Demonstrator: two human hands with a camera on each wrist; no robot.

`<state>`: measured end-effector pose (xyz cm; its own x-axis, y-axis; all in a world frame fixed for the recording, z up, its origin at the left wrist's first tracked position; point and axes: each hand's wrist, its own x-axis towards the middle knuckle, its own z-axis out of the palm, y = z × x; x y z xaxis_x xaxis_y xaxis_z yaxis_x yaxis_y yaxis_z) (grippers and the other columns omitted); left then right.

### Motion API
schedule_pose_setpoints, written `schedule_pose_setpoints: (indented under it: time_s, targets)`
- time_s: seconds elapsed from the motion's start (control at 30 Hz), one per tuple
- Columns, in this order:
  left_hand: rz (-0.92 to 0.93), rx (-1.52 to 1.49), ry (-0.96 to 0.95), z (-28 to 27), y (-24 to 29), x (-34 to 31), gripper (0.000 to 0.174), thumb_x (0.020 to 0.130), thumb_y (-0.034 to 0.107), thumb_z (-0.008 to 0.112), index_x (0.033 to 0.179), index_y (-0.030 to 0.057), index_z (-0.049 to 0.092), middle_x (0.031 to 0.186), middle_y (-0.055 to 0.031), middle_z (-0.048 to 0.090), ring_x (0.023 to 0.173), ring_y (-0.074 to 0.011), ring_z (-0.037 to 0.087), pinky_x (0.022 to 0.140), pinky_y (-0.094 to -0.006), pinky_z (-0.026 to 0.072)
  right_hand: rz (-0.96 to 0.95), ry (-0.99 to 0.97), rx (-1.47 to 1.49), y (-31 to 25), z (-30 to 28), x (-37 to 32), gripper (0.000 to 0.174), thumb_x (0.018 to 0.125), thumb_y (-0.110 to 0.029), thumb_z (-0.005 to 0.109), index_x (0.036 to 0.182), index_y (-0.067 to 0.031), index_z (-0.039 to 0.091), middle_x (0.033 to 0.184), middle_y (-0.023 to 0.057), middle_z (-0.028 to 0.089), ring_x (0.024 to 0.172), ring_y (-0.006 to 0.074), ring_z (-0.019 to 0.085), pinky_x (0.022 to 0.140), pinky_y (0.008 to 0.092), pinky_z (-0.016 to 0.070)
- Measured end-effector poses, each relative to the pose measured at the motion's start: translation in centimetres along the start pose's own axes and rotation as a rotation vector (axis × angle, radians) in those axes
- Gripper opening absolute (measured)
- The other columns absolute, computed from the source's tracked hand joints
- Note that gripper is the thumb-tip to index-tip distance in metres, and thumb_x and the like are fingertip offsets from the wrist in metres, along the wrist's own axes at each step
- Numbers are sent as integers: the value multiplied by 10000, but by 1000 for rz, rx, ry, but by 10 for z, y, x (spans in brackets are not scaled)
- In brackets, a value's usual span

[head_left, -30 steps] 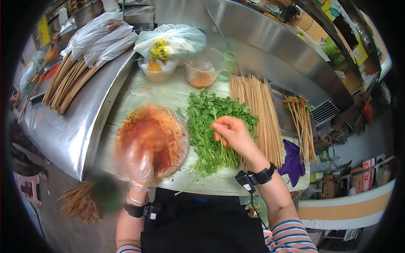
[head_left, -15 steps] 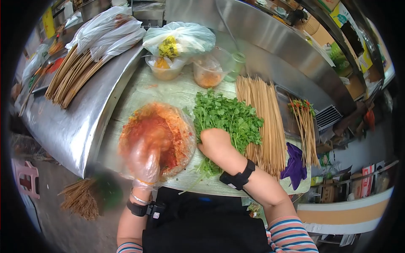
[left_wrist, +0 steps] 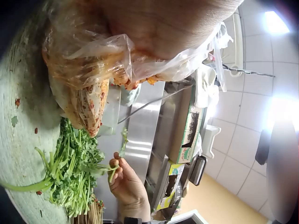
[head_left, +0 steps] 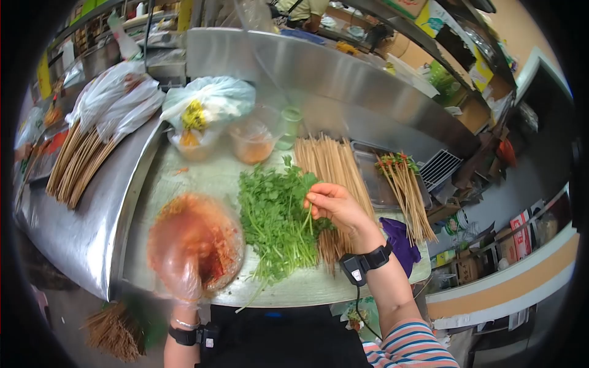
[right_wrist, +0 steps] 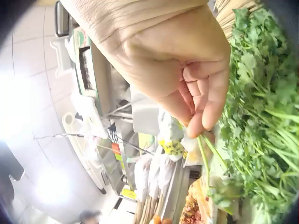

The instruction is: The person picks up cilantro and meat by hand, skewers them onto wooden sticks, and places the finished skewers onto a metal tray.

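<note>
Pinching a cilantro sprig [right_wrist: 203, 156] in the right hand [head_left: 334, 208], over the right edge of the cilantro pile [head_left: 273, 221]. Too blurry to tell the grip of the left hand [head_left: 186, 270], at the red chili mix [head_left: 215, 264] near the table [head_left: 285, 296] edge; more room behind.

Blur and clouded plastic [left_wrist: 103, 58] obscure the left hand [head_left: 184, 273], apparently sunk in the red mixture [head_left: 213, 267].
</note>
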<state>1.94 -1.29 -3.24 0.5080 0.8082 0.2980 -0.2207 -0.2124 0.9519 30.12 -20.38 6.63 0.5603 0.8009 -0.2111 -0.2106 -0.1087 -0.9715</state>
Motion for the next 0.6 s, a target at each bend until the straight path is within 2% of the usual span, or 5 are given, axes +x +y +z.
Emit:
schedule_pose_setpoints:
  time_s: [0.07, 0.17, 0.2, 0.4, 0.6]
  targets:
    - [35, 73, 4, -2, -7, 1, 232, 904, 7, 491, 1111, -26, 590, 1046, -64, 626, 868, -146, 619, 778, -261, 507, -39, -16, 49, -2, -8, -6, 144, 930, -146, 568, 982, -13, 589, 827, 38, 656, 626, 74, 594, 584, 203, 505]
    - [-15, -34, -23, 2, 7, 1, 234, 908, 14, 491, 1116, -27, 589, 1048, -68, 623, 871, -145, 615, 777, -261, 509, 65, 21, -195, 18, -20, -3, 180, 937, -134, 552, 1055, 0, 558, 837, 47, 657, 626, 73, 594, 582, 198, 504]
    - [-5, -11, -28, 0, 7, 1, 234, 908, 13, 490, 1117, -28, 588, 1047, -69, 624, 872, -146, 615, 778, -261, 510, 108, 24, -246, 24, -24, -3, 265, 932, -111, 550, 1158, 23, 518, 834, 63, 654, 637, 84, 601, 584, 208, 510]
    - [24, 6, -15, 4, 8, 2, 239, 909, 7, 486, 1123, -29, 587, 1044, -75, 629, 874, -153, 619, 780, -265, 511, 47, 65, -125, 58, -30, 0, 363, 922, -72, 540, 1262, 41, 486, 831, 76, 646, 669, 101, 602, 614, 228, 524]
    - [102, 133, -4, -4, -9, 3, 250, 910, 7, 487, 1141, -26, 577, 1066, -80, 627, 888, -163, 627, 789, -270, 514, -26, -25, -407, 41, -17, -10, 208, 897, -35, 540, 1068, 9, 650, 822, 44, 643, 688, 102, 602, 642, 225, 500]
